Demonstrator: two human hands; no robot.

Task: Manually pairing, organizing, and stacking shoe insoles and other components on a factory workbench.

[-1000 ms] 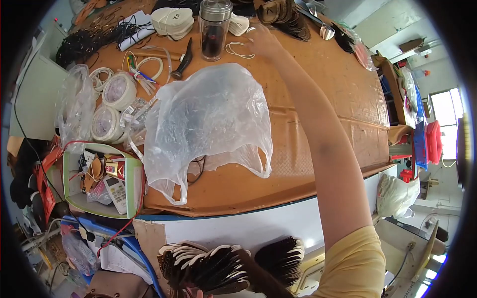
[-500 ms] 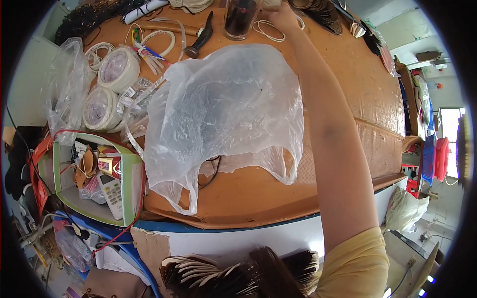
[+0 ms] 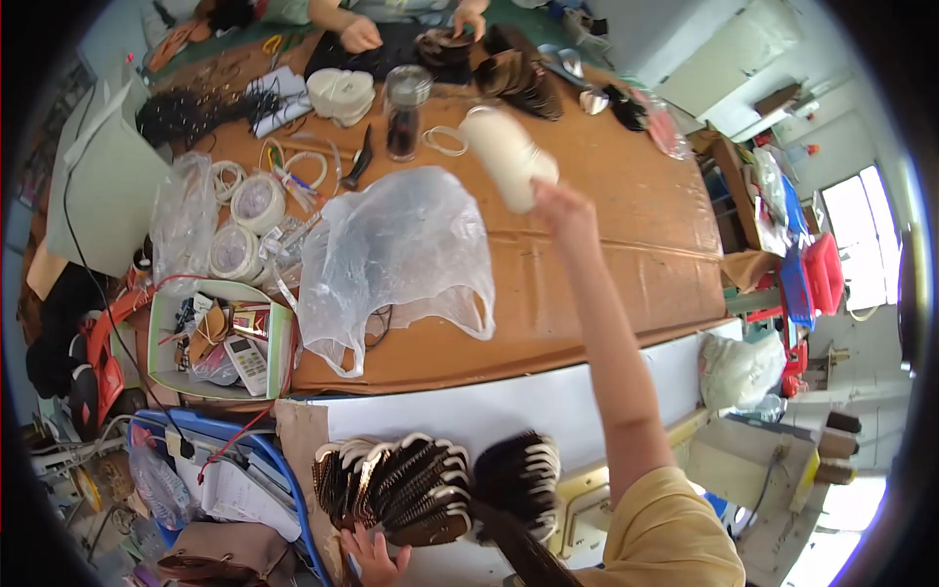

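My right hand is closed around one end of a bundle of cream insoles, held up over the brown table and smeared by motion. At the lower edge my left hand has its fingers spread, just below a fanned row of dark brown, pale-edged shoe pieces; whether it touches them I cannot tell. A second dark fanned stack is to their right. Left of the bundle lies a pale looped band, near a lidded jar with dark contents.
A translucent plastic bag lies mid-table. Tape rolls, a hammer and a green-rimmed box of odds and ends are on the left. Across the table, another person's hands work beside a stack of cream pieces.
My right hand has drawn back from the far side, bringing the insole bundle up. My left hand has come into sight below. The view has shifted, showing the far side and another person's hands.
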